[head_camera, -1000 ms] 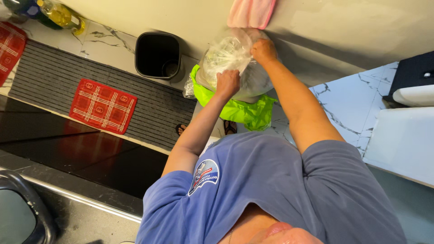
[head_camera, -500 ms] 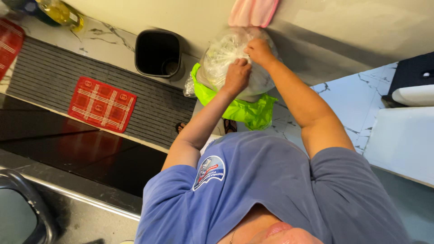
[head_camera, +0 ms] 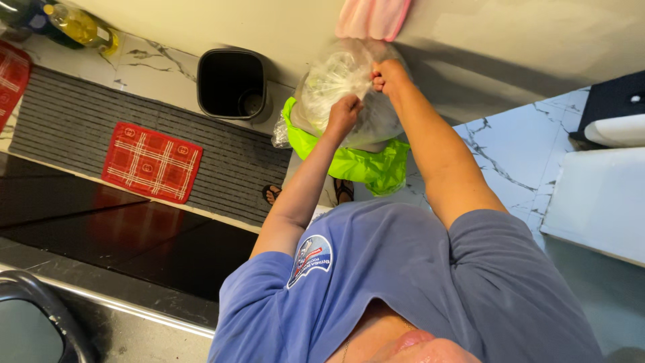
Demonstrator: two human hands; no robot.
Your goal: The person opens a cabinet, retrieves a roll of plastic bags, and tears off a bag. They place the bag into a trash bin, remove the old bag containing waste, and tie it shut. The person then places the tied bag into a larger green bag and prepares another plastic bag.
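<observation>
Hands meet at the gathered top of the clear plastic bag [head_camera: 336, 91], left hand [head_camera: 344, 111] and right hand [head_camera: 388, 72] both pinched shut on its neck, its bulk hanging below them (over a green bag [head_camera: 366, 168]).

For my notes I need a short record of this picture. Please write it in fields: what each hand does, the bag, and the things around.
left hand: left hand grips the clear bag near its top
right hand: right hand pinches the bag's top beside the left hand
bag: clear plastic, full, held up; contents too blurred to tell
below bag: green bag
bin: black bin on the floor, open, left of the bag
mat: grey mat with a red cloth on it
above: pink cloth
</observation>
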